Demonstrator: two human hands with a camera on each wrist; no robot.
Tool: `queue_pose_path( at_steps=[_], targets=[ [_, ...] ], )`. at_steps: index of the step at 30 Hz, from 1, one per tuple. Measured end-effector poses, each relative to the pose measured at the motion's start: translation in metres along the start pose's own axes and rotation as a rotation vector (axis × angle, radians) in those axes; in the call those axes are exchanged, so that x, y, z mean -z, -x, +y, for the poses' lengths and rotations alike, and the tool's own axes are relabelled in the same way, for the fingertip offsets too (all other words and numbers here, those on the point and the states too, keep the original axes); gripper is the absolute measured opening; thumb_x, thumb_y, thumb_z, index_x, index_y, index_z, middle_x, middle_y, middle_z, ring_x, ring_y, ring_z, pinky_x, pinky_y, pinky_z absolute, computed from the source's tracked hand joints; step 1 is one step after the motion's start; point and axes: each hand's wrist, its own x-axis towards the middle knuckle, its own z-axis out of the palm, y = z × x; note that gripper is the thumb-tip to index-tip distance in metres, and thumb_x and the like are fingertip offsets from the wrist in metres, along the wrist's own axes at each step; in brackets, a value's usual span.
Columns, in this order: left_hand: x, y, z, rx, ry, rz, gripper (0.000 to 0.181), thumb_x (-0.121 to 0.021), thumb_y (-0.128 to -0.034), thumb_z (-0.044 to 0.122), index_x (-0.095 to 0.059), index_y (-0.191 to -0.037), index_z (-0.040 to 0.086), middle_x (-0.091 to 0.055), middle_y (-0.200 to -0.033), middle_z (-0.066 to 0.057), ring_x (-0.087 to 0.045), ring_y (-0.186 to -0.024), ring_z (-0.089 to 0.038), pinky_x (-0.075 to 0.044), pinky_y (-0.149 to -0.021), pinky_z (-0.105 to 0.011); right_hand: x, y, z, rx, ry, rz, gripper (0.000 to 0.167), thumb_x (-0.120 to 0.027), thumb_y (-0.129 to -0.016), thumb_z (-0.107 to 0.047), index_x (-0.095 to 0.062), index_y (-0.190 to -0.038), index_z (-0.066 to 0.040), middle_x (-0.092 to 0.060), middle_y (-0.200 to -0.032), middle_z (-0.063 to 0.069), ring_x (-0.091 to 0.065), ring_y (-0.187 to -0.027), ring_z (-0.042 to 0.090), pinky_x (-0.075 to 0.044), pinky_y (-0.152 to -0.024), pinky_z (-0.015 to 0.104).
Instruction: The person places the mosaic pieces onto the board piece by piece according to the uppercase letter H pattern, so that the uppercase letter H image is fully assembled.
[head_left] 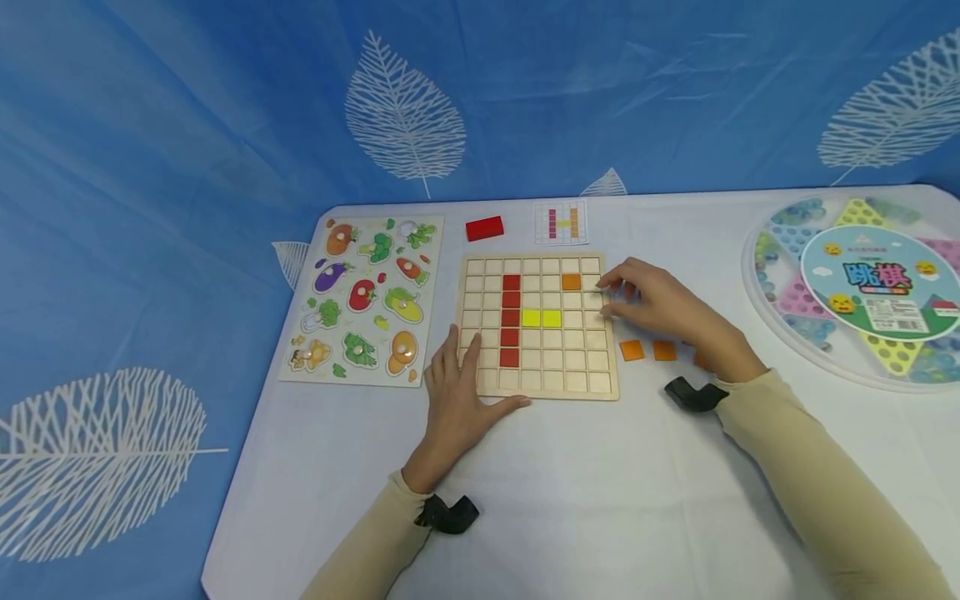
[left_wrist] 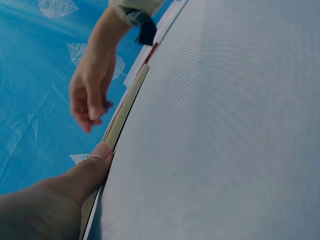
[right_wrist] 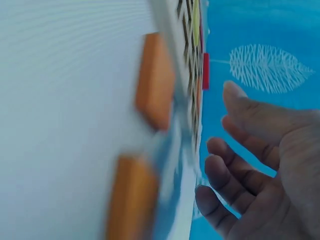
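Note:
A wooden grid board lies on the table. It bears a column of several red tiles, two yellow tiles side by side and an orange tile near its upper right. My left hand spans the board's near-left corner with straight fingers; the thumb touches the front edge. At the right edge hovers my right hand, thumb and fingers apart and loosely bent. Nothing shows between them in the right wrist view. Loose orange tiles lie below this hand, one partly hidden by the wrist.
A pattern card and a red block lie behind the board. To the left is a vegetable puzzle board. A round, clear-lidded game box sits at the right. Blue leaf-print cloth rises behind the table.

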Motion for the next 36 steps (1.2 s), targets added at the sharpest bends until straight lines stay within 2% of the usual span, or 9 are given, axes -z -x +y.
queue_pose_path(
  at_steps=[5, 11, 18, 25, 30, 36],
  targets=[
    [0.000, 0.001, 0.000, -0.009, -0.003, 0.009, 0.109, -0.086, -0.0644, 0.056, -0.038, -0.148, 0.006, -0.018, -0.159, -0.021, -0.023, -0.139, -0.038, -0.022, -0.106, -0.058, 0.002, 0.031, 0.013, -0.016, 0.008, -0.024, 0.033, -0.077, -0.086, -0.020, -0.065, -0.114, -0.008, -0.059, -0.098, 0.004, -0.047, -0.082, 0.016, -0.042, -0.073, 0.029],
    [0.002, 0.001, -0.001, 0.011, 0.001, 0.000, 0.108, -0.085, -0.0645, 0.056, -0.037, -0.149, 0.008, -0.018, -0.159, -0.020, -0.023, -0.140, -0.037, -0.021, -0.107, -0.058, -0.002, 0.052, 0.024, 0.094, -0.002, 0.000, 0.034, -0.082, -0.079, -0.016, -0.067, -0.109, -0.011, -0.058, -0.094, -0.001, -0.044, -0.078, 0.011, -0.039, -0.069, 0.023],
    [0.001, 0.001, 0.000, 0.030, 0.018, -0.023, 0.109, -0.086, -0.0642, 0.056, -0.036, -0.150, 0.009, -0.016, -0.160, -0.019, -0.020, -0.142, -0.036, -0.019, -0.110, -0.058, -0.007, 0.058, 0.029, 0.138, 0.000, -0.021, 0.037, -0.086, -0.074, -0.020, -0.069, -0.106, -0.014, -0.058, -0.098, -0.004, -0.042, -0.082, 0.008, -0.037, -0.071, 0.022],
    [0.000, 0.001, 0.000, -0.023, -0.006, 0.020, 0.108, -0.086, -0.0638, 0.055, -0.039, -0.148, 0.006, -0.020, -0.158, -0.023, -0.024, -0.140, -0.039, -0.021, -0.107, -0.058, -0.009, 0.059, 0.030, 0.189, 0.003, 0.002, 0.030, -0.084, -0.076, -0.012, -0.069, -0.102, -0.015, -0.059, -0.097, -0.004, -0.045, -0.087, 0.009, -0.036, -0.076, 0.025],
    [0.000, 0.000, 0.000, -0.033, -0.007, 0.033, 0.108, -0.086, -0.0634, 0.055, -0.040, -0.147, 0.005, -0.022, -0.157, -0.024, -0.025, -0.139, -0.040, -0.021, -0.106, -0.059, -0.009, 0.059, 0.029, 0.182, 0.000, -0.003, 0.027, -0.083, -0.077, -0.013, -0.069, -0.100, -0.017, -0.058, -0.096, -0.005, -0.045, -0.088, 0.009, -0.035, -0.077, 0.026],
    [0.000, 0.000, 0.000, -0.015, -0.008, 0.014, 0.108, -0.086, -0.0639, 0.055, -0.039, -0.148, 0.006, -0.020, -0.158, -0.023, -0.023, -0.140, -0.039, -0.020, -0.107, -0.058, -0.009, 0.058, 0.030, 0.179, 0.000, -0.006, 0.027, -0.083, -0.077, -0.014, -0.068, -0.100, -0.018, -0.057, -0.096, -0.005, -0.045, -0.088, 0.008, -0.036, -0.077, 0.026]
  ],
)
